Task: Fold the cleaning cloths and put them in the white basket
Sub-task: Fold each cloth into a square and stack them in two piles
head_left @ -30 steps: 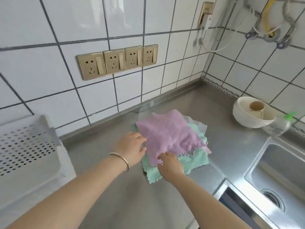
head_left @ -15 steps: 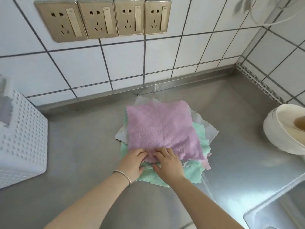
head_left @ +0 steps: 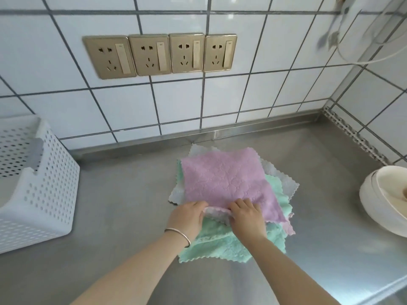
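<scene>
Both your left hand (head_left: 189, 217) and right hand (head_left: 246, 219) pinch the purple cloth (head_left: 224, 179) near edge; nothing folded yet, white basket (head_left: 44, 188) at counter's left looks empty.

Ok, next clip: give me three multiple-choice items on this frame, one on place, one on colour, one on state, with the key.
1. Where does the white basket stand relative to the cloth pile?
A. to its left
B. to its right
C. on top of it

2. What colour is the top cloth?
A. yellow
B. purple
C. black

3. What are the hands doing?
A. resting in the basket
B. gripping the top cloth's near edge
C. touching the sockets

Key: 1 A, it stands at the frame's left edge. 2 B, purple lies over green and grey. 3 B, the left hand and right hand both curl round the lifted edge.
</scene>
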Tool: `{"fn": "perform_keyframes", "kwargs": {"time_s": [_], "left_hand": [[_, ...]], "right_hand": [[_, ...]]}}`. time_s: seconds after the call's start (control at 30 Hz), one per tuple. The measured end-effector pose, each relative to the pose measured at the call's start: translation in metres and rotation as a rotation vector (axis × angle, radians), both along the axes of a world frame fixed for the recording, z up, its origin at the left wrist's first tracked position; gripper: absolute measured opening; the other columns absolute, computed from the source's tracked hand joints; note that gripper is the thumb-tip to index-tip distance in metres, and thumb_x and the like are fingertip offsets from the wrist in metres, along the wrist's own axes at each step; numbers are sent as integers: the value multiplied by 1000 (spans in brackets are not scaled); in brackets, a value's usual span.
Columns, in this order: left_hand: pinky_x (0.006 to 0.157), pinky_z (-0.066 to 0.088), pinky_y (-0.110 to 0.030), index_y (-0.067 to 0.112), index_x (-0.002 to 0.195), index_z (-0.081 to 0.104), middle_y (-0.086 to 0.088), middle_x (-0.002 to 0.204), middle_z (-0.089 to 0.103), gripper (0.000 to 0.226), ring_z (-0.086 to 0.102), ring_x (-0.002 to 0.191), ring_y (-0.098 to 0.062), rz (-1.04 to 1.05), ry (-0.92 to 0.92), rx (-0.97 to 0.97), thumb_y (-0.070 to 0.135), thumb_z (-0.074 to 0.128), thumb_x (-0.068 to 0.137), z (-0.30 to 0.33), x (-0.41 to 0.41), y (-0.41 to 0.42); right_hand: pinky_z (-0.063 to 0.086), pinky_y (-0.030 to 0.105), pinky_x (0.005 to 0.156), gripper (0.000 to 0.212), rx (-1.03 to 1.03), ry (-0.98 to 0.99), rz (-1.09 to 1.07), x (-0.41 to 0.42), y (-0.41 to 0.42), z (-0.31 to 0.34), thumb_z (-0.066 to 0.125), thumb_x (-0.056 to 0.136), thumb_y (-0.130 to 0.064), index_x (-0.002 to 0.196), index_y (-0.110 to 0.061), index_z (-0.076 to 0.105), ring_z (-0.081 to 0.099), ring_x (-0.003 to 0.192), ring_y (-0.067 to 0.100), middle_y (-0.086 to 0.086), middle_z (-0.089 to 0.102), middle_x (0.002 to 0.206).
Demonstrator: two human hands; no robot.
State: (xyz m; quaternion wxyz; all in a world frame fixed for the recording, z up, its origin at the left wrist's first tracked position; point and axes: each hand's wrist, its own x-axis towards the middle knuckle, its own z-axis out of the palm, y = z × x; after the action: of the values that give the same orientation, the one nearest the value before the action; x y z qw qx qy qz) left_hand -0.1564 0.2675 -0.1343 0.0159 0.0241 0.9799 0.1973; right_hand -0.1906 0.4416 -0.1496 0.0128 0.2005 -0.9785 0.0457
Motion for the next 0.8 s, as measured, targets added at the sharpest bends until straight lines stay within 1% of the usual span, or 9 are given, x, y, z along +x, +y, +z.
{"fn": "perform_keyframes", "kwargs": {"time_s": [0.13, 0.2, 0.23, 0.33, 0.43, 0.53, 0.6, 0.73, 0.8], "left_hand": [[61, 46, -30, 25, 113, 60, -2, 97, 71, 31, 66, 82, -29, 59, 178, 68, 17, 38, 92, 43, -2, -15], [48, 45, -25, 24, 96, 67, 1, 75, 73, 32, 67, 61, -26, 103, 348, 111, 24, 38, 84, 75, 0, -34], [48, 44, -23, 24, 93, 68, 2, 72, 73, 35, 67, 58, -24, 133, 402, 136, 29, 35, 82, 95, 3, -46], [62, 50, -27, 23, 93, 69, 3, 82, 74, 45, 69, 74, -22, 187, 471, 219, 45, 32, 79, 144, 7, -83], [69, 56, -36, 22, 92, 70, 0, 85, 75, 45, 71, 81, -23, 225, 543, 189, 51, 39, 78, 179, 16, -129], [74, 52, -30, 17, 94, 71, -2, 89, 75, 23, 68, 84, -19, 318, 514, 163, 34, 58, 85, 197, 26, -177], [74, 49, -28, 15, 95, 71, -4, 90, 74, 17, 67, 86, -20, 351, 454, 137, 24, 59, 87, 202, 34, -207], [83, 50, -31, 17, 101, 70, -3, 98, 73, 20, 67, 92, -21, 320, 441, 92, 18, 54, 91, 211, 57, -241], [84, 47, -27, 15, 105, 69, -3, 104, 72, 23, 65, 95, -17, 304, 457, 85, 14, 51, 92, 217, 77, -251]], "right_hand": [[40, 25, 45, 38, -82, 32, -103, -21, 22, 39, 82, 39, 8, 62, -17, 65, 53, 42, 20, -4, 57, 50], [28, 18, 40, 37, -161, 74, -101, -30, 19, 77, 77, 49, 14, 71, -14, 67, 55, 42, 24, -1, 61, 54], [27, 20, 41, 34, -223, 87, -103, -34, 14, 98, 71, 60, 13, 81, -13, 67, 58, 49, 27, 0, 66, 62], [35, 27, 55, 23, -339, -29, -56, -45, -5, 154, 51, 86, 0, 104, -12, 61, 58, 72, 28, 0, 69, 87], [34, 28, 53, 15, -297, -104, 46, -51, -29, 194, 49, 91, -12, 97, -18, 62, 48, 67, 19, -4, 57, 73], [31, 26, 51, 15, -249, -107, 73, -55, -65, 212, 45, 94, -17, 85, -15, 58, 47, 69, 23, 0, 51, 67], [31, 29, 52, 19, -276, -103, 57, -53, -90, 215, 44, 93, -17, 79, -11, 56, 49, 74, 27, 2, 51, 66], [38, 28, 61, 22, -476, -88, 27, -40, -124, 223, 44, 93, -15, 97, -15, 65, 53, 78, 26, 3, 59, 81], [39, 27, 57, 21, -568, -74, 66, -29, -134, 227, 46, 94, -13, 99, -16, 66, 53, 74, 22, 2, 60, 82]]}}
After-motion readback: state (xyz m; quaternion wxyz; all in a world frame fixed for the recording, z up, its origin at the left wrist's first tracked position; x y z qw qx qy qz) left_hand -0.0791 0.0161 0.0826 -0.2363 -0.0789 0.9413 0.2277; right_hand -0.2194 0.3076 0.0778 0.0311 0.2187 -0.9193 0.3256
